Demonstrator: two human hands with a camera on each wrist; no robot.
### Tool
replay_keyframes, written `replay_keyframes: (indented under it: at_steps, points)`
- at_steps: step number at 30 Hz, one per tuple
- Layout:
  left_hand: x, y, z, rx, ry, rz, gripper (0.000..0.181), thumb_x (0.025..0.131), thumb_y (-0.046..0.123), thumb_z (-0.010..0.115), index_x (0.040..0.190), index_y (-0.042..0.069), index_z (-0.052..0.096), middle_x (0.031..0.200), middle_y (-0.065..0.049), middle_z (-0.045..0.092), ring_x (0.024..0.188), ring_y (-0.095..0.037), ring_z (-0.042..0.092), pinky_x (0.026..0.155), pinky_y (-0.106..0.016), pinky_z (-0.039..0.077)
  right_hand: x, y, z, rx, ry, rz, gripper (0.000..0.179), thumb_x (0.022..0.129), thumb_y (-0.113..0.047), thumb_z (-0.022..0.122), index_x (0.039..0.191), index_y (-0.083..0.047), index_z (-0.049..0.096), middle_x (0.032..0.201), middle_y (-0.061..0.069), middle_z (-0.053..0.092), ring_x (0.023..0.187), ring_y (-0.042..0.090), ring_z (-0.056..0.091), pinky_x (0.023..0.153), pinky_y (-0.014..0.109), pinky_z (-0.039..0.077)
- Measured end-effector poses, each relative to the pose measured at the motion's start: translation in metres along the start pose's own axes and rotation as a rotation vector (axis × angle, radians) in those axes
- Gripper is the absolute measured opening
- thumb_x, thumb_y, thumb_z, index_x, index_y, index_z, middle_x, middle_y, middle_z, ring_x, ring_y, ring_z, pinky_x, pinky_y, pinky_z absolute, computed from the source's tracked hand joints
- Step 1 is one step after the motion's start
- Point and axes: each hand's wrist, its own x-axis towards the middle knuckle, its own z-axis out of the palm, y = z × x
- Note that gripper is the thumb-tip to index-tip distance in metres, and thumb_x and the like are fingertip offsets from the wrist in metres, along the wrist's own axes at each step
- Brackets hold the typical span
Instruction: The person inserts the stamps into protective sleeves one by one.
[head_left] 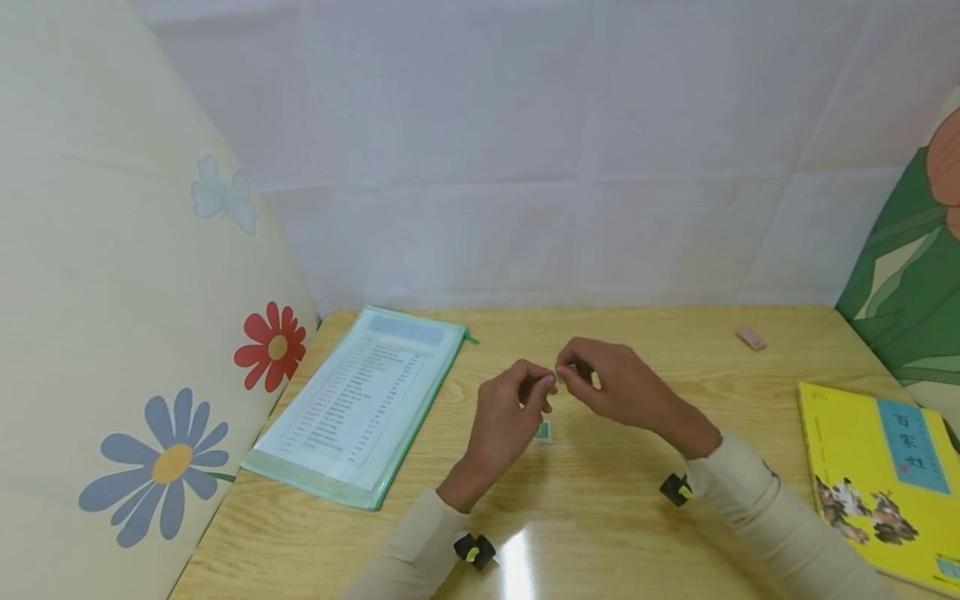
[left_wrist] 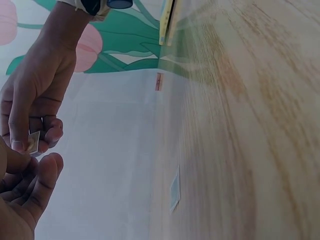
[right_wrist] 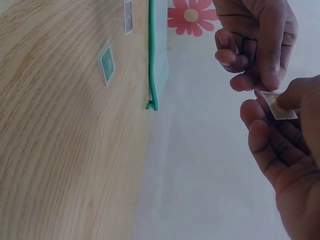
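Above the middle of the table, my left hand point(head_left: 504, 417) and right hand point(head_left: 626, 385) meet at their fingertips. A small tan stamp point(right_wrist: 283, 114) with a pale border is pinched under my right thumb. Its corner sits between the left thumb and fingertip. In the head view the fingers mostly hide this stamp. Below the hands a green stamp point(head_left: 543, 431) with a white border lies flat on the wood. The right wrist view also has a purplish stamp point(right_wrist: 128, 17) on the table, near the green edge of the folder.
A clear zip folder point(head_left: 352, 400) with a printed list lies at the left of the wooden table point(head_left: 600, 533). To the right are a yellow book point(head_left: 862, 467) and, farther back, a small pink eraser-like block point(head_left: 751, 337). A pale cloth wall point(head_left: 525, 167) stands behind.
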Motion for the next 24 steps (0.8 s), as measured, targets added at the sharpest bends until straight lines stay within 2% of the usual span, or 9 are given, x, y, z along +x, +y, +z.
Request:
replay_keyframes:
  at_steps: [5,11,17,24]
  points:
    - [0.0,-0.0005,0.0003,-0.009,0.009,0.001,0.011,0.103,0.012,0.059,0.104,0.004,0.068,0.088,-0.003,0.07,0.065,-0.014,0.066,0.053,-0.023,0.054,0.0014,-0.001,0.0009,-0.022,0.022,-0.024,0.008,0.099,-0.008,0.064,0.104,-0.014,0.062,0.087,-0.011,0.058,0.068,0.001,0.051,0.054,0.021,0.044]
    - [-0.0001,0.0011,0.0005,-0.01,0.016,-0.013,0.01,0.102,0.012,0.06,0.103,0.005,0.068,0.089,-0.007,0.071,0.064,-0.01,0.065,0.052,-0.023,0.054,0.003,-0.0024,0.0013,-0.052,0.033,-0.05,0.007,0.098,-0.008,0.065,0.103,-0.012,0.063,0.088,-0.008,0.059,0.069,0.001,0.052,0.055,0.02,0.045]
    - [0.0001,0.0023,0.0002,0.011,0.017,-0.005,0.013,0.102,0.013,0.06,0.102,0.003,0.068,0.087,-0.004,0.07,0.064,-0.005,0.063,0.051,-0.023,0.053,0.0037,-0.0034,0.0013,-0.06,0.016,-0.055,0.007,0.098,-0.008,0.065,0.103,-0.012,0.063,0.089,-0.008,0.059,0.069,0.001,0.052,0.055,0.022,0.046]
    - [-0.0002,0.0014,0.0001,0.051,0.014,-0.001,0.011,0.102,0.013,0.06,0.101,0.006,0.068,0.085,0.004,0.068,0.064,-0.002,0.062,0.052,-0.022,0.053,0.003,-0.0032,-0.0005,-0.076,0.012,-0.06,0.006,0.098,-0.009,0.065,0.102,-0.013,0.064,0.086,-0.009,0.058,0.066,0.0,0.05,0.053,0.02,0.043]
